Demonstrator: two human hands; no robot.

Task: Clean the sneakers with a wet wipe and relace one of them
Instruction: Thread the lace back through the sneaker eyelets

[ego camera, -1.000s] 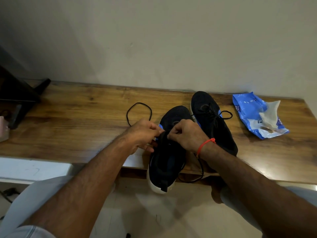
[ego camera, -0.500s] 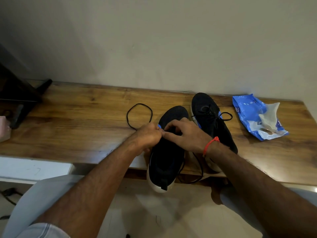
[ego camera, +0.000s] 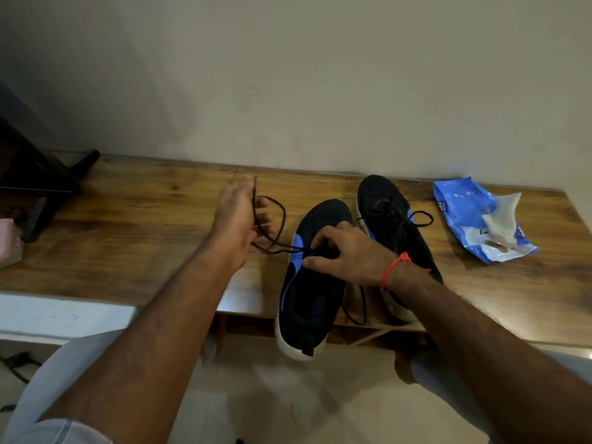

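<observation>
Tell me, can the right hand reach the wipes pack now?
Probably yes. The right hand rests on the near sneaker; only the low second sneaker lies between it and the wipes pack.

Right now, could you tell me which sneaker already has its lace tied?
The far-right sneaker, beside the wipes pack; the near sneaker under the right hand is half-laced.

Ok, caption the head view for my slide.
Left hand pulls the black lace sideways while right hand steadies the near sneaker.
</observation>
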